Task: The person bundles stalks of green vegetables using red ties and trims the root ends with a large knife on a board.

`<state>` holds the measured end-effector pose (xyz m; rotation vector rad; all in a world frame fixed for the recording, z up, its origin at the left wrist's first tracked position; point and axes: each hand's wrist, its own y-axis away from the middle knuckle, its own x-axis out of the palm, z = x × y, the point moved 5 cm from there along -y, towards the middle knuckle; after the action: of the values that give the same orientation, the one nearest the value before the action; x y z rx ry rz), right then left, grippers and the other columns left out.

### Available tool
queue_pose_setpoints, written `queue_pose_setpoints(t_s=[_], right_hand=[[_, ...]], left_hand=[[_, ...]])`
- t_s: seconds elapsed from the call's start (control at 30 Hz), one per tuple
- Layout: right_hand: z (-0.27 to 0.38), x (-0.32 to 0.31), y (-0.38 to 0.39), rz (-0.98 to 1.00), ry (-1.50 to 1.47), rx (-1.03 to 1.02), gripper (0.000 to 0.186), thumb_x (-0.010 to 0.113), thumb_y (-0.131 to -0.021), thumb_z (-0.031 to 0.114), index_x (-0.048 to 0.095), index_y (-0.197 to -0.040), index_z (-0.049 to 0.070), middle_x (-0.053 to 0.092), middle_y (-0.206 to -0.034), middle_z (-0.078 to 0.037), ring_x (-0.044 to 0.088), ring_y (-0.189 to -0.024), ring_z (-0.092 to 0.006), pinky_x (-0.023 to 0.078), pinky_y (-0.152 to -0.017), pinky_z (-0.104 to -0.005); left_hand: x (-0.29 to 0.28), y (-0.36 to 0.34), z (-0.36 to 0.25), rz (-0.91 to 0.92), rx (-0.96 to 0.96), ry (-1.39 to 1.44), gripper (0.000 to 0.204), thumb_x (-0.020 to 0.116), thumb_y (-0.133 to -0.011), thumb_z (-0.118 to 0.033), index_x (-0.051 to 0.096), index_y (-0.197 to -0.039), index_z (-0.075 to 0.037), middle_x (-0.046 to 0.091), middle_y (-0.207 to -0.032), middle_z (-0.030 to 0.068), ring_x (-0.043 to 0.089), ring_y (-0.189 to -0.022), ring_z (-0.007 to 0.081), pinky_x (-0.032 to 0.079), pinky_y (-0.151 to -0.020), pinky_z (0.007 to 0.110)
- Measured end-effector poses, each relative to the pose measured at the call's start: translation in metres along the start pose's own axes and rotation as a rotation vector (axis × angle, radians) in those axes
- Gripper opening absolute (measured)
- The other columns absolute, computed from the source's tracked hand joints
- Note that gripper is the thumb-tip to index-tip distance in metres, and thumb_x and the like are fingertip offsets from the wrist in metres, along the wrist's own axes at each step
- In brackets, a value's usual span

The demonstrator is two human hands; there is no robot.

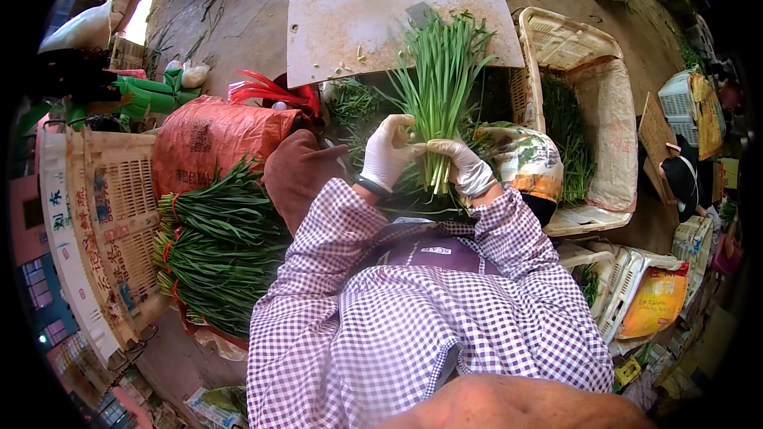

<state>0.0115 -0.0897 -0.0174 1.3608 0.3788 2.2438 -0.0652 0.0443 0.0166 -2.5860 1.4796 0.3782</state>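
A bunch of garlic chives [445, 63] stands in front of me, green leaves pointing away and pale stem ends toward me. My right hand [467, 167], in a white glove, is closed round the lower stems with its thumb across their front. My left hand [388, 152], also gloved in white, has its fingers curled and its thumb and fingertips against the left side of the stems. Loose chives [354, 103] lie below and beside the bunch. Beyond them is a stained white board [381, 16] with small pale scraps on it, partly covered by the leaf tips.
At left, chive bundles [222, 246] tied with red bands lie beside an orange-red sack [214, 143] and a white plastic crate [111, 222]. Red strips [274, 91] lie near the sack. At right stands a lined crate [608, 119] holding more chives, with a printed bag [528, 155] beside it.
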Motion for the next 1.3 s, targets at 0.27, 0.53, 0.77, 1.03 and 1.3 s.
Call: queue_pose_setpoints(t_s=[0.27, 0.53, 0.77, 1.03, 1.3], right_hand=[[0.007, 0.008, 0.002, -0.010, 0.078, -0.023, 0.035, 0.065, -0.083, 0.007, 0.058, -0.116, 0.003, 0.066, -0.095, -0.009, 0.067, -0.085, -0.0217, 0.058, -0.066, -0.0387], [0.011, 0.009, 0.001, -0.021, 0.190, -0.047, 0.042, 0.067, -0.080, 0.005, 0.056, -0.120, 0.004, 0.065, -0.099, -0.008, 0.066, -0.086, -0.0212, 0.055, -0.074, -0.0349], [0.008, 0.003, -0.001, -0.013, 0.191, -0.039, 0.045, 0.067, -0.080, 0.004, 0.054, -0.123, 0.004, 0.065, -0.101, -0.008, 0.066, -0.087, -0.0211, 0.054, -0.076, -0.0343], [0.011, -0.009, 0.004, 0.009, 0.202, -0.008, 0.047, 0.067, -0.081, 0.001, 0.053, -0.126, 0.001, 0.065, -0.110, -0.011, 0.067, -0.094, -0.0224, 0.057, -0.081, -0.0348], [0.029, -0.034, 0.023, -0.046, 0.215, 0.025, 0.047, 0.062, -0.085, 0.001, 0.050, -0.130, -0.003, 0.062, -0.122, -0.014, 0.068, -0.092, -0.0207, 0.059, -0.076, -0.0322]], left_hand=[[-0.014, -0.012, 0.011, -0.130, -0.015, 0.096, 0.029, 0.076, -0.072, -0.002, 0.064, -0.098, -0.004, 0.047, -0.070, -0.0030, 0.044, -0.059, 0.0049, 0.040, -0.054, 0.022], [-0.015, -0.016, 0.005, 0.020, -0.034, -0.281, 0.029, 0.080, -0.067, -0.014, 0.069, -0.091, -0.005, 0.048, -0.067, 0.0020, 0.045, -0.056, 0.0116, 0.039, -0.054, 0.028], [-0.011, -0.018, 0.005, 0.035, -0.020, -0.288, 0.021, 0.077, -0.070, -0.015, 0.070, -0.087, -0.005, 0.056, -0.072, 0.0086, 0.054, -0.061, 0.0185, 0.046, -0.059, 0.031], [-0.041, -0.038, 0.020, -0.096, 0.042, -0.050, 0.010, 0.075, -0.076, -0.003, 0.069, -0.084, -0.005, 0.060, -0.076, 0.0039, 0.054, -0.068, 0.0115, 0.046, -0.064, 0.026], [-0.126, -0.025, -0.017, -0.370, 0.003, 0.272, 0.004, 0.066, -0.088, -0.003, 0.063, -0.089, -0.005, 0.057, -0.080, -0.0034, 0.048, -0.069, 0.0056, 0.043, -0.064, 0.019]])
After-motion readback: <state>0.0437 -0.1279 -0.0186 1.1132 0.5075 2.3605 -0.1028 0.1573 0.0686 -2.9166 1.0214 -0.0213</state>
